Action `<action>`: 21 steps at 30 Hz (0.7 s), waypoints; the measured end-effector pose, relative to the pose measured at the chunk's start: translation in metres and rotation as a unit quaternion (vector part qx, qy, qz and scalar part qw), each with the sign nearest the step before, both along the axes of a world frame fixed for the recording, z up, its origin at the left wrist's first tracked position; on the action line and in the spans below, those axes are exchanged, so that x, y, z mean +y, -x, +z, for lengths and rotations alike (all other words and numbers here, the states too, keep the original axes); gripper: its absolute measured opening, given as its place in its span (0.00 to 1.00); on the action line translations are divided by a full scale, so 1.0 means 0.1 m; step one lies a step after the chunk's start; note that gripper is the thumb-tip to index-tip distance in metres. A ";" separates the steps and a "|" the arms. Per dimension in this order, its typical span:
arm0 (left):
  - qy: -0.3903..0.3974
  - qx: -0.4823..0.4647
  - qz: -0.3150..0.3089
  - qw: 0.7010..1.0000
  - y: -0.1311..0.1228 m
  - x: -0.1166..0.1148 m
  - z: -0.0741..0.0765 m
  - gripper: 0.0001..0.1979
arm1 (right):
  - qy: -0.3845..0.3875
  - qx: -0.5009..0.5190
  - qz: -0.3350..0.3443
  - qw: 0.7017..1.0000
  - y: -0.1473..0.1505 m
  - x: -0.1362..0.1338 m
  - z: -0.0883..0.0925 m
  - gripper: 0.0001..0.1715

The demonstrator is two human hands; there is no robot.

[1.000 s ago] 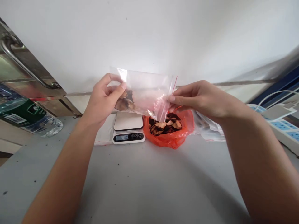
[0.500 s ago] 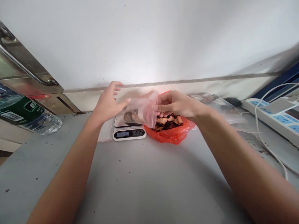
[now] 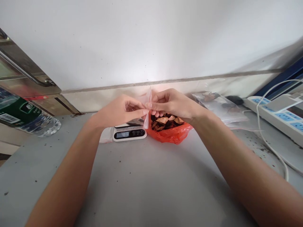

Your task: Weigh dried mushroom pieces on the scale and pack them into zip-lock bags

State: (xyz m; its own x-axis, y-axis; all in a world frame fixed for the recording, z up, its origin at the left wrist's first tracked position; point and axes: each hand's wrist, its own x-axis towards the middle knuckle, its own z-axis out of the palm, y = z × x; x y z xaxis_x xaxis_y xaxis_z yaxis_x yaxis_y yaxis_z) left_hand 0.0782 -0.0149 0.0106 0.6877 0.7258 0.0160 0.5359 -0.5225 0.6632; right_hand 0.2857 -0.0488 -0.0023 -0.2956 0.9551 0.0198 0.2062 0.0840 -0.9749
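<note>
Both hands pinch the open-end edge of a clear zip bag [image 3: 147, 121] that has a pinkish rim. My left hand [image 3: 123, 110] closes on it from the left, and my right hand [image 3: 169, 102] grips the same edge from the right. Most of the bag and what lies in it are hidden behind my left hand. Below the left fingers sits a white digital scale [image 3: 130, 134], its display reading 0.0. Under my right hand, a red plastic bag [image 3: 174, 135] stands open, filled with dried brown slices [image 3: 167, 121].
Filled clear bags [image 3: 220, 108] lie to the right, near a white power strip [image 3: 281, 115] and its cable [image 3: 272, 148]. At the left are a water bottle [image 3: 28, 115] and a metal door handle [image 3: 26, 71]. A white wall [image 3: 151, 41] closes off the back.
My left hand has moved right and down from its open pose and closed on the bag's edge. My right hand has shifted slightly left, still holding the bag.
</note>
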 end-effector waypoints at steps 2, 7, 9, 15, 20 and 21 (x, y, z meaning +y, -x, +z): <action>0.008 -0.002 0.001 1.000 0.01 0.01 0.00 0.15 | -0.001 -0.001 -0.001 1.000 0.00 0.00 -0.01 0.25; 0.002 -0.009 0.004 1.000 -0.03 -0.01 0.01 0.14 | 0.009 -0.024 -0.011 1.000 0.01 -0.02 -0.01 0.26; -0.014 -0.004 0.015 1.000 -0.03 -0.02 0.02 0.14 | 0.011 -0.044 -0.021 0.999 0.01 -0.03 -0.01 0.23; -0.069 -0.044 0.156 0.984 0.02 0.00 0.04 0.11 | -0.001 -0.121 -0.091 0.988 0.00 -0.04 0.01 0.21; -0.122 -0.094 0.219 0.963 -0.05 -0.03 0.00 0.11 | -0.207 -0.154 -0.155 0.954 0.11 -0.04 -0.03 0.11; -0.122 -0.101 0.200 0.967 -0.08 -0.06 0.00 0.11 | -0.222 -0.168 -0.137 0.951 0.14 -0.04 -0.05 0.10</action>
State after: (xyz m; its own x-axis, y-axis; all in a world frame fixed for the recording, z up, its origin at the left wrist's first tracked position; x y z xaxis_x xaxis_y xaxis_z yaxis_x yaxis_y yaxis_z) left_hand 0.0861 -0.0212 0.0108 0.3183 0.8906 0.3247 0.5988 -0.4544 0.6595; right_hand 0.2715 -0.0533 -0.0069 -0.0974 0.9168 0.3873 0.5729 0.3699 -0.7314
